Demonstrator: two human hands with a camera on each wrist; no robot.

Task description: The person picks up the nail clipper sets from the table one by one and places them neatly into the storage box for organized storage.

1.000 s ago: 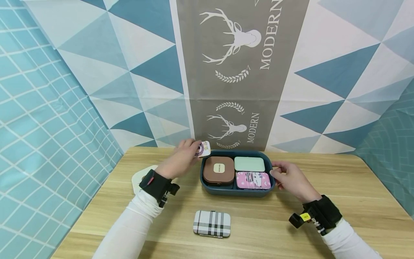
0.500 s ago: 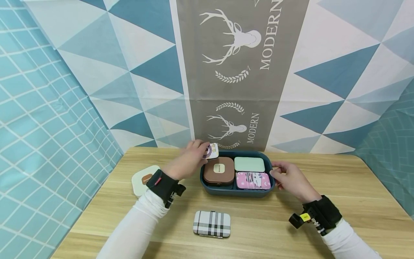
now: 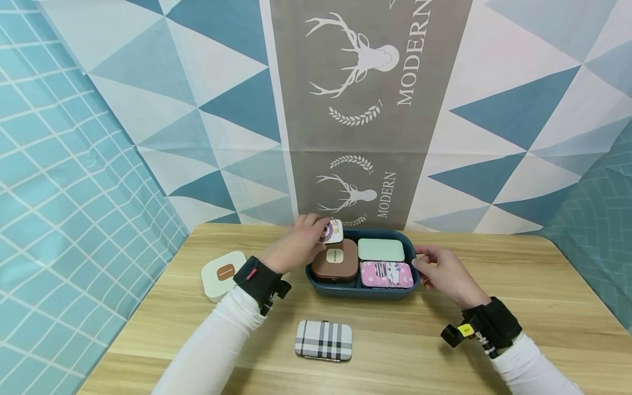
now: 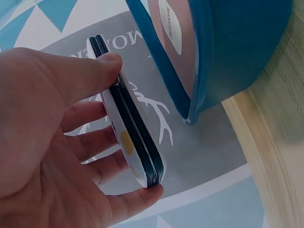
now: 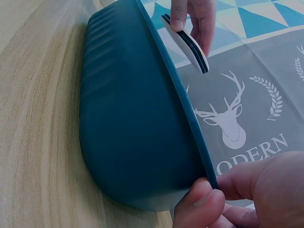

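My left hand [image 3: 298,244] pinches a small flat hinged case [image 3: 334,231], white with purple and yellow print, over the back left part of a dark blue storage bin [image 3: 362,294]. In the left wrist view the case [image 4: 135,130] stands on edge between thumb and fingers, its dark seam and clasp showing. Thumb and finger of my right hand [image 3: 446,274] pinch the bin's right rim, seen close in the right wrist view on the bin [image 5: 137,109]. Inside the bin lie a brown square case [image 3: 334,269], a mint-green case [image 3: 381,250] and a pink cat-print case [image 3: 387,275].
A black-and-white plaid case [image 3: 323,341] lies on the wooden table [image 3: 395,351] in front of the bin. A cream square case [image 3: 222,274] with a brown label lies left, beside my left wrist. A patterned cloth wall [image 3: 355,137] rises close behind the bin.
My left hand has carried the white printed case to the right, from the bin's left end to over its back left part. My right hand stays on the rim.
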